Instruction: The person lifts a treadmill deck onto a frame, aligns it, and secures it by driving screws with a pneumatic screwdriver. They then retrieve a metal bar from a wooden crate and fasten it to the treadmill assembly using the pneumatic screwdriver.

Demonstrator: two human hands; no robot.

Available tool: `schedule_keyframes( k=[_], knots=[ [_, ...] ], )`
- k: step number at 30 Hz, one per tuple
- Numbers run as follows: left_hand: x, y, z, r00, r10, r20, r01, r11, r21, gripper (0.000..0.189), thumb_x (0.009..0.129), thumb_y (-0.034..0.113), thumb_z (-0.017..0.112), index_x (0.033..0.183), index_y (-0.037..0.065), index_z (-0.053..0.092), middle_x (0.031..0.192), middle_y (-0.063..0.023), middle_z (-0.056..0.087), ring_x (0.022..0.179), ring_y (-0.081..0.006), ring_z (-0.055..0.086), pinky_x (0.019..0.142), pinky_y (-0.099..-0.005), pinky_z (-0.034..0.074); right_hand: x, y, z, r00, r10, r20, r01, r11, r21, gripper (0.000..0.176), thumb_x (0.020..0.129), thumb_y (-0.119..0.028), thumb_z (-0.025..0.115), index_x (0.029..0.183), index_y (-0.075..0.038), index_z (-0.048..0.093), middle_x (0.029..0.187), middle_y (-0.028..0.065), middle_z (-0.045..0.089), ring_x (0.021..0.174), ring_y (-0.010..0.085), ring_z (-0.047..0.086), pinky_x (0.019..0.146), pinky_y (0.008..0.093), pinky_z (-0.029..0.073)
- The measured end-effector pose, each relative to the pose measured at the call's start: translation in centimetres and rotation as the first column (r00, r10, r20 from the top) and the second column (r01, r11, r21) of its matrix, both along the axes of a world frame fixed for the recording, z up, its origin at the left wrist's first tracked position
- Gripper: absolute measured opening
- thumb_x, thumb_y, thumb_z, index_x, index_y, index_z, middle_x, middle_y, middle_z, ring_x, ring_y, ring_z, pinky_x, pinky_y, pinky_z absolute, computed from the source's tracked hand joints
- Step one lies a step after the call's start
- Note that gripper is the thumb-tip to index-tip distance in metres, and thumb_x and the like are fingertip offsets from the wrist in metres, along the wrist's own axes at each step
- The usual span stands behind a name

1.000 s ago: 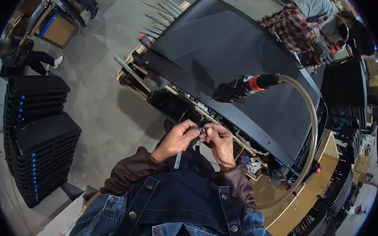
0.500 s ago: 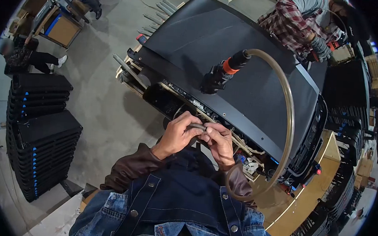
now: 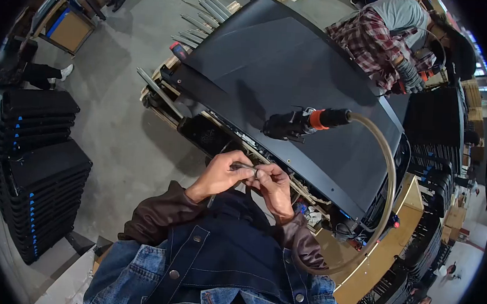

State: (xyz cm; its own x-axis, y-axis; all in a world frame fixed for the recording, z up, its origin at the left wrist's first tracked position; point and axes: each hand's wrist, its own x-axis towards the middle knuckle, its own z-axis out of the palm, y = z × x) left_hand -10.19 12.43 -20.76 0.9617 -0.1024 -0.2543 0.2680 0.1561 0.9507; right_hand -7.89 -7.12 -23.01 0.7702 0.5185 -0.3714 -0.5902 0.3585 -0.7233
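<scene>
Your left hand (image 3: 220,174) and right hand (image 3: 275,191) meet before you, fingers closed on a small dark cylindrical piece (image 3: 243,166), which lies between both sets of fingertips, beside the black panel (image 3: 297,94).

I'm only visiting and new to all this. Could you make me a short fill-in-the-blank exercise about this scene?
1. The left hand and right hand, pinching a small part, have no covering: they are ____.
2. The bright band on the black tool is coloured ____.
3. The co-worker in plaid has a ____ over the visible hand.

Missing words: bare; orange; glove
</scene>
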Motion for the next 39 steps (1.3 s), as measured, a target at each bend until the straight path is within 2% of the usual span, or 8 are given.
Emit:
schedule_keyframes(
  k=[4,8,17,21,24,26,29,39],
  knots=[
    [0.5,2.6,-2.5,0.866,-0.258,-0.428,0.156,0.953,-0.259,0.025,0.093,0.024,0.072,0.1,0.0,0.065,0.079,-0.0005,0.062,0.068,-0.008,0.057,0.055,-0.0251,0.045,-0.1,1.2,0.5,0.949,0.084,0.305,0.04,0.925,-0.377,0.01,0.097,-0.004,0.062,0.104,0.003,0.064,0.092,0.0091,0.069,0.082,0.0142,0.066,0.081,0.0287,0.055],
    [0.7,1.0,-7.2,0.988,-0.154,-0.024,0.149,0.977,-0.152,0.028,0.094,0.031,0.07,0.095,0.003,0.066,0.073,0.0042,0.055,0.052,-0.0019,0.04,0.044,-0.0213,0.029,0.1,1.8,1.0,0.999,0.041,0.014,-0.034,0.935,-0.352,0.011,0.092,0.0,0.067,0.103,0.002,0.067,0.089,0.0055,0.068,0.079,0.0105,0.064,0.073,0.0243,0.051],
    [7.8,-1.1,-17.8,0.666,-0.255,-0.701,-0.278,0.788,-0.55,0.02,0.095,0.025,0.059,0.102,0.007,0.063,0.078,-0.0028,0.062,0.06,-0.0122,0.052,0.052,-0.0259,0.042,6.1,6.0,10.4,0.676,-0.35,0.649,0.673,0.652,-0.349,0.073,0.072,-0.01,0.087,0.133,0.002,0.048,0.125,0.0163,0.06,0.115,0.0264,0.061,0.101,0.0382,0.049],
    [8.6,-2.4,-22.9,0.717,-0.54,-0.44,0.008,0.638,-0.77,0.015,0.097,0.024,0.061,0.103,0.01,0.062,0.083,0.0,0.059,0.063,-0.0097,0.052,0.051,-0.0235,0.038,9.2,7.3,9.3,0.703,-0.248,0.667,0.538,0.798,-0.271,0.072,0.071,-0.012,0.089,0.129,0.001,0.048,0.124,0.0192,0.061,0.113,0.029,0.063,0.099,0.0394,0.051],
    [9.3,-1.7,-21.4,0.86,-0.505,-0.067,0.007,0.144,-0.99,0.021,0.098,0.027,0.063,0.108,0.009,0.063,0.094,-0.0031,0.064,0.075,-0.0118,0.061,0.058,-0.0263,0.047,8.6,8.0,8.7,0.687,-0.226,0.69,0.55,0.783,-0.291,0.067,0.071,-0.009,0.089,0.125,-0.001,0.049,0.121,0.0187,0.062,0.109,0.0284,0.064,0.097,0.0408,0.052],
    [8.5,-1.6,-23.2,0.818,-0.463,-0.341,0.001,0.594,-0.805,0.027,0.097,0.028,0.063,0.115,0.008,0.064,0.104,-0.0038,0.067,0.088,-0.013,0.064,0.07,-0.0278,0.052,8.5,7.7,7.9,0.618,-0.128,0.776,0.512,0.815,-0.273,0.06,0.071,-0.005,0.088,0.119,-0.003,0.051,0.116,0.0184,0.063,0.105,0.0281,0.065,0.093,0.0408,0.053],
    [7.7,-1.7,-26.5,0.783,-0.365,-0.503,-0.083,0.741,-0.666,0.016,0.093,0.01,0.065,0.106,0.002,0.068,0.102,-0.0087,0.068,0.082,-0.0178,0.065,0.075,-0.0304,0.054,9.3,7.9,7.6,0.635,-0.112,0.765,0.494,0.82,-0.29,0.055,0.074,-0.005,0.084,0.117,-0.004,0.05,0.113,0.0197,0.062,0.102,0.0301,0.065,0.091,0.0432,0.054],
    [7.4,-2.9,-24.6,0.799,-0.319,-0.51,-0.128,0.738,-0.663,0.016,0.094,0.011,0.064,0.106,0.002,0.068,0.102,-0.009,0.068,0.084,-0.0181,0.066,0.076,-0.0301,0.054,10.8,7.6,6.8,0.642,-0.116,0.758,0.458,0.851,-0.258,0.043,0.075,0.004,0.073,0.111,-0.004,0.05,0.105,0.0186,0.063,0.099,0.0308,0.065,0.1,0.0491,0.048]
  ],
)
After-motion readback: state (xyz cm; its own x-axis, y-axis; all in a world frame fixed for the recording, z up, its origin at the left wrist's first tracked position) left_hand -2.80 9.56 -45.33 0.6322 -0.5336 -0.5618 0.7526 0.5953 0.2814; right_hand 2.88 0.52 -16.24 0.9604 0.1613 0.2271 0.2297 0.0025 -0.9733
